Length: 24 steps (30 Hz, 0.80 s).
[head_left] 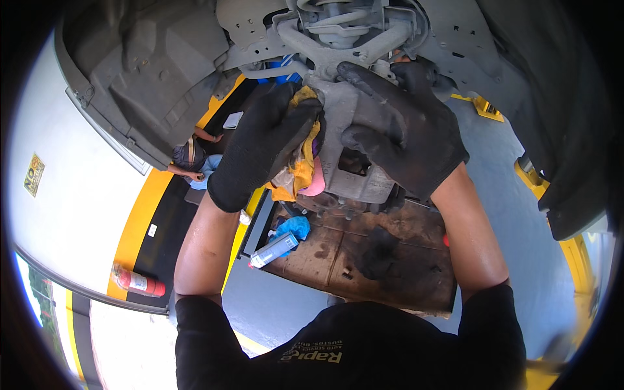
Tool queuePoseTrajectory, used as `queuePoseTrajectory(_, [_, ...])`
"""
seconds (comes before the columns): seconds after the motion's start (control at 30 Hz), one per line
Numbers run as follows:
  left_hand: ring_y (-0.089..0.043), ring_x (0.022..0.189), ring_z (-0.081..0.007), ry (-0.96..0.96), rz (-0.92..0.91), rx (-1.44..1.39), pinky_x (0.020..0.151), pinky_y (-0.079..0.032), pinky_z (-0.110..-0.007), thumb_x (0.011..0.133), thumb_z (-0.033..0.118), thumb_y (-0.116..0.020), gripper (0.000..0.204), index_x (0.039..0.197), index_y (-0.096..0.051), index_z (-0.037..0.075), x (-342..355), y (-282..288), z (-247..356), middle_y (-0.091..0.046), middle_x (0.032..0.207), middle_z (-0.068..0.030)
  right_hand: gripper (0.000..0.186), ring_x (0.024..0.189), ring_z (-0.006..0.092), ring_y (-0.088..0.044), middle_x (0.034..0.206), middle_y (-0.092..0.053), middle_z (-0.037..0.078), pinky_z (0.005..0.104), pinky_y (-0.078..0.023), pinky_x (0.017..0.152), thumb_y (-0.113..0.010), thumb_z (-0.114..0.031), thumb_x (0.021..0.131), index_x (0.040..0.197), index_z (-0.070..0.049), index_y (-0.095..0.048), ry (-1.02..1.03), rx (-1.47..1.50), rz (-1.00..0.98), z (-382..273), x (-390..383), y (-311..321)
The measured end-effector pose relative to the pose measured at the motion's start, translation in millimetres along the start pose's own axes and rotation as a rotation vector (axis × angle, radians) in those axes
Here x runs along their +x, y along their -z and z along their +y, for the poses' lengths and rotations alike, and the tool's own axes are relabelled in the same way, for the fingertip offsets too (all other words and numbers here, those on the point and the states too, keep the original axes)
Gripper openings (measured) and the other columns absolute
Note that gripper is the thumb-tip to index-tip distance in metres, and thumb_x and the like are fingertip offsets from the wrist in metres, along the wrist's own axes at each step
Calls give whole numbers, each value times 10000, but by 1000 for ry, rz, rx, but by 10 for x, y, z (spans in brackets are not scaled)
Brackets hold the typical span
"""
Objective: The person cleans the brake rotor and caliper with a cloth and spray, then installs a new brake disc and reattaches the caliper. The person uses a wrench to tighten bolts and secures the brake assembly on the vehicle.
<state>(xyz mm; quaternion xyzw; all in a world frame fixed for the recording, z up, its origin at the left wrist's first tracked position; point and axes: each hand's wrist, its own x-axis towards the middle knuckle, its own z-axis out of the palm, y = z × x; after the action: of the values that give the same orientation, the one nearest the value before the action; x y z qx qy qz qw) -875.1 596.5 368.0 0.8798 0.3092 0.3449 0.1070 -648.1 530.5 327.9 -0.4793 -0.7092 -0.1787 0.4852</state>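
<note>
A grey metal suspension part, seemingly a brake caliper with a square opening in it, hangs below the raised vehicle in front of me. My left hand, in a black glove, is closed around a bunched yellow, pink and purple rag and presses it against the part's left side. Across the right side of the same part lies my right hand, also gloved in black. Its forefinger and thumb are spread apart over the metal, and the other fingertips are partly hidden. Toothed-looking edges of a round disc show beneath.
Below stands a stained, cardboard-lined tray holding a spray can and a blue cloth. Grey suspension arms and the wheel-well liner surround my hands. Another person crouches at left, beyond a fire extinguisher. Yellow lift parts stand at right.
</note>
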Motion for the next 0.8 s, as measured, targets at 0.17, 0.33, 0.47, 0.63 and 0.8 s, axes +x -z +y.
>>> queuePoseTrajectory(0.17, [-645, 859, -245, -111, -81, 216, 786, -514, -360, 996, 232, -594, 301, 1139, -628, -30, 46, 63, -66, -652, 982, -171, 679, 976, 357, -647, 1108, -546, 165, 473, -542, 777, -794, -463, 767, 1396, -299, -598, 3, -24, 3, -23, -8, 2])
queuePoseTrajectory(0.33, [-648, 863, -251, -9, -81, -111, 768, -516, -356, 1001, 177, -569, 254, 1130, -616, -36, -299, -57, -147, -656, 985, -164, 671, 987, 356, -649, 1113, -548, 162, 470, -543, 787, -800, -437, 760, 1388, -299, -607, 66, 28, -15, -27, -3, 3])
queuePoseTrajectory(0.47, [-641, 815, -197, -231, -55, 19, 740, -511, -324, 996, 164, -568, 207, 1099, -609, -11, -558, -68, -468, -647, 909, -128, 666, 1005, 361, -642, 1126, -546, 161, 474, -542, 807, -797, -396, 766, 1393, -286, -600, 49, 64, -3, 3, 22, 8])
queuePoseTrajectory(0.63, [-601, 785, -136, 396, -71, -379, 714, -504, -306, 1006, 155, -528, 189, 1105, -599, 11, -978, -61, -504, -635, 888, -61, 649, 1017, 371, -634, 1140, -545, 164, 478, -541, 827, -781, -361, 783, 1397, -265, -594, -36, 117, -46, 140, 32, -59])
queuePoseTrajectory(0.8, [-630, 879, -164, 377, 168, -813, 806, -509, -301, 1032, 237, -463, 305, 1118, -599, -22, -1420, -136, -858, -662, 970, -72, 630, 1026, 375, -629, 1117, -568, 172, 477, -534, 840, -769, -346, 794, 1393, -248, -598, -2, 126, -57, 125, 100, -64])
